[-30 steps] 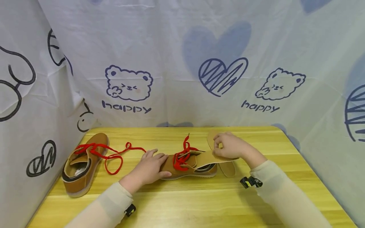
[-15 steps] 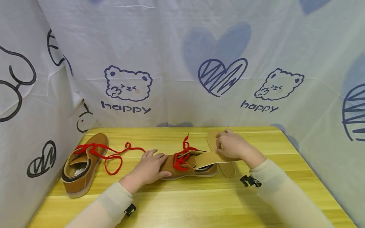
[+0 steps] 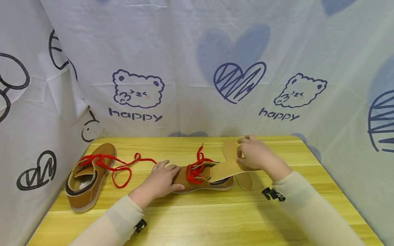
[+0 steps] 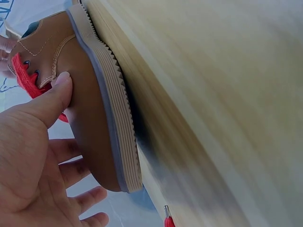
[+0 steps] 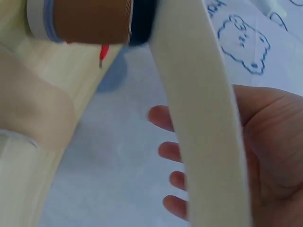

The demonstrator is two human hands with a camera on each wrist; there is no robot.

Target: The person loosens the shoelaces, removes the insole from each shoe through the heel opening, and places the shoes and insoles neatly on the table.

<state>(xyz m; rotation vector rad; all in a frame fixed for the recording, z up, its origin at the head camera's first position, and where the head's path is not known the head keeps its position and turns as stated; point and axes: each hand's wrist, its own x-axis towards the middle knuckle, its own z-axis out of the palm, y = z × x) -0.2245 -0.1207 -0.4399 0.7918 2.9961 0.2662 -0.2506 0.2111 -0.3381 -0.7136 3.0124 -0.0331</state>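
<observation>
In the head view my left hand [image 3: 160, 181] lies over the toe of a brown shoe [image 3: 203, 187], gripping it between thumb and fingers. The left wrist view shows the thumb on the shoe's side [image 4: 87, 113], close to the red lace [image 4: 29, 80]. A tan insole [image 3: 227, 169] rises at a slant from the shoe's opening, its front part hidden inside. My right hand [image 3: 261, 158] holds the insole's free end. In the right wrist view the insole's pale underside [image 5: 199, 104] runs between the thumb side and the fingertips [image 5: 170, 150].
A second insole [image 3: 245, 181] lies on the wooden table [image 3: 197, 222], partly beneath the held one. At the left stands another brown shoe [image 3: 83, 201], its red lace [image 3: 123, 168] trailing towards my left hand. Patterned white cloth [image 3: 184, 112] surrounds the table.
My right hand has shifted slightly to the right along with its hold on the insole, and its fingers have changed position a little. The left hand and the shoe have stayed put.
</observation>
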